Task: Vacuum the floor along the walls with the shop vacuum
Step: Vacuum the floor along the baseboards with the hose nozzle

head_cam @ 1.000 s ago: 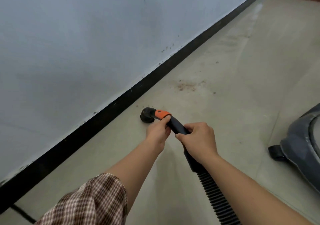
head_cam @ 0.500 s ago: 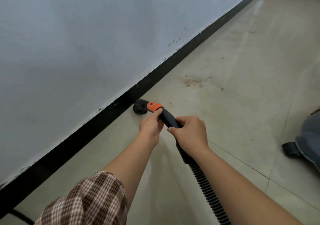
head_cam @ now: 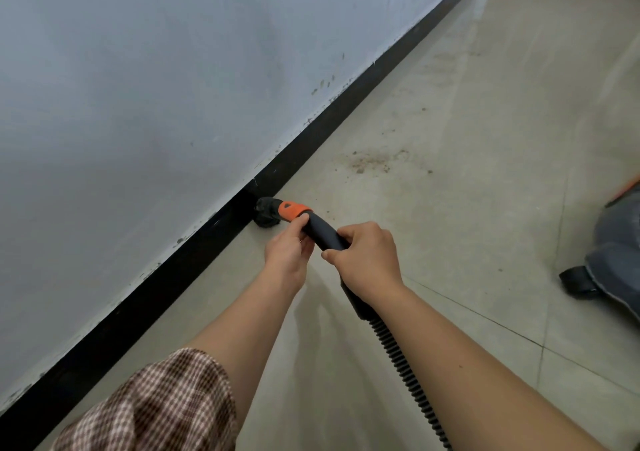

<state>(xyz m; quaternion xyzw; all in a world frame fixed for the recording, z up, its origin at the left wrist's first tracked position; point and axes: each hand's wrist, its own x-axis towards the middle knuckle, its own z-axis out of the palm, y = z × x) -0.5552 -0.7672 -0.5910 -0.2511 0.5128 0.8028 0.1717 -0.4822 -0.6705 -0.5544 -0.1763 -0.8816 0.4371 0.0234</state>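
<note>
The left hand (head_cam: 287,256) is pinching the wand (head_cam: 323,232) just behind its orange collar (head_cam: 294,210), nearest the nozzle (head_cam: 266,213), while the right hand (head_cam: 367,260) is wrapping it at 5 o'clock. The wand is pointing toward 11 o'clock, with the nozzle sitting against the baseboard (head_cam: 207,232). The dirt patch (head_cam: 374,163) is lying at 1 o'clock from it, likely the next sweep.

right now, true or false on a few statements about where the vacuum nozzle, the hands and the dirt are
1. The black round nozzle sits at the foot of the black baseboard. True.
2. Only the right hand holds the black wand. False: the left hand holds it too, beside the orange collar.
3. The brown dirt patch lies under the nozzle. False: it lies farther along the floor, apart from the nozzle.
4. The grey shop vacuum stands at the right edge of view. True.
</note>
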